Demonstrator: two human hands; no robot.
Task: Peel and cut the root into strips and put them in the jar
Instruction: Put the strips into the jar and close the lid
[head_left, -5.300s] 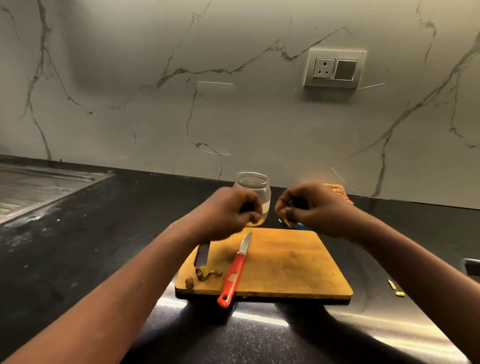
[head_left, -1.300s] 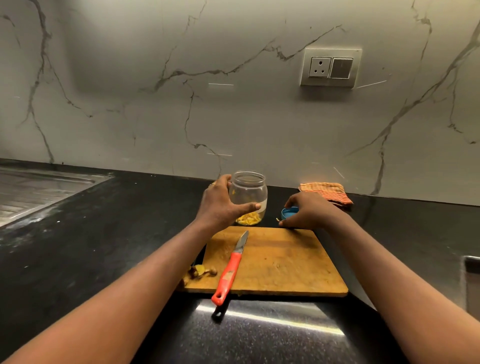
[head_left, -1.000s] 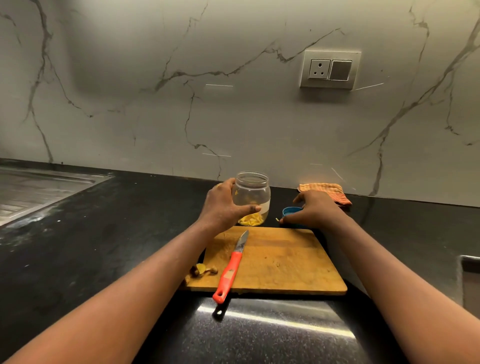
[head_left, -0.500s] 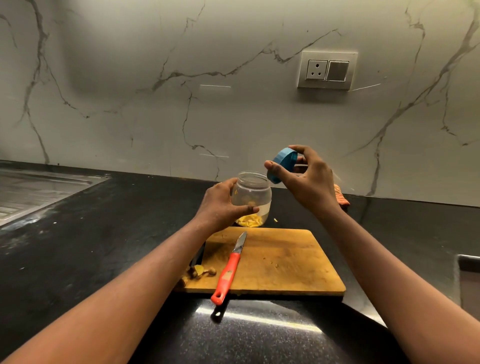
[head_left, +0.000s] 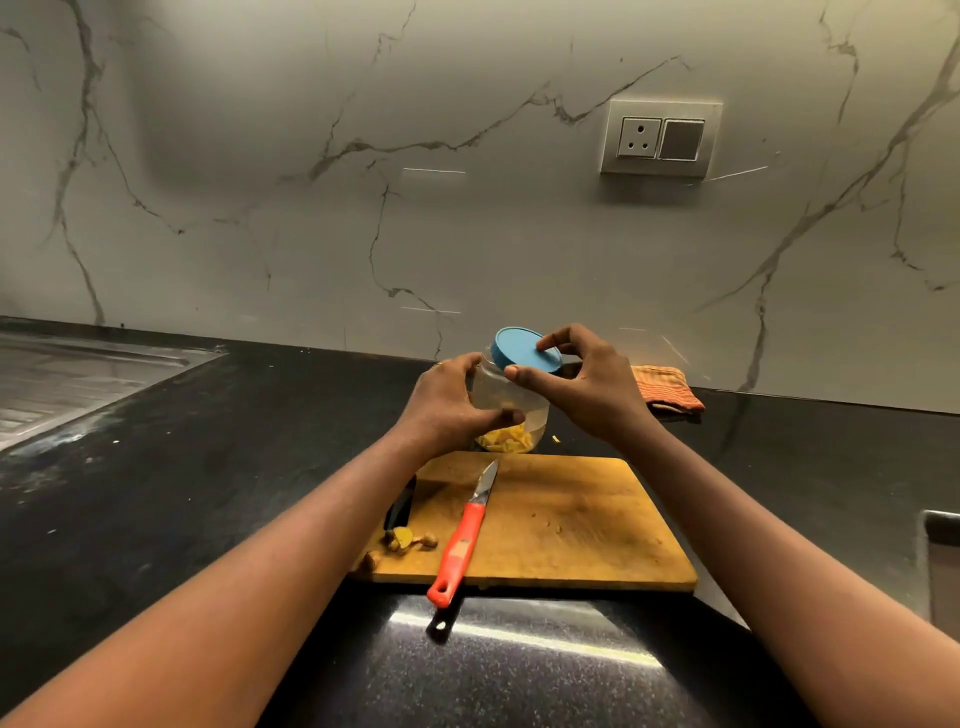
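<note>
A clear glass jar (head_left: 530, 410) stands just behind the wooden cutting board (head_left: 566, 525), with yellow root strips (head_left: 506, 440) at its bottom. My left hand (head_left: 449, 408) grips the jar's side. My right hand (head_left: 587, 387) pinches the blue lid (head_left: 522, 351), which sits tilted on the jar's mouth. A red-handled knife (head_left: 462, 540) lies on the board with its handle over the front edge. Peel scraps (head_left: 405, 540) lie at the board's left front corner.
A dark blade-like tool (head_left: 401, 506) lies at the board's left edge, partly behind my forearm. An orange cloth (head_left: 670, 392) lies against the marble wall to the right. A steel sink drainboard (head_left: 67, 374) is at far left. A tiny yellow scrap (head_left: 556, 439) lies beside the jar.
My right hand picked the blue lid up off the counter and brought it down onto the jar's mouth. My left hand has stayed on the jar.
</note>
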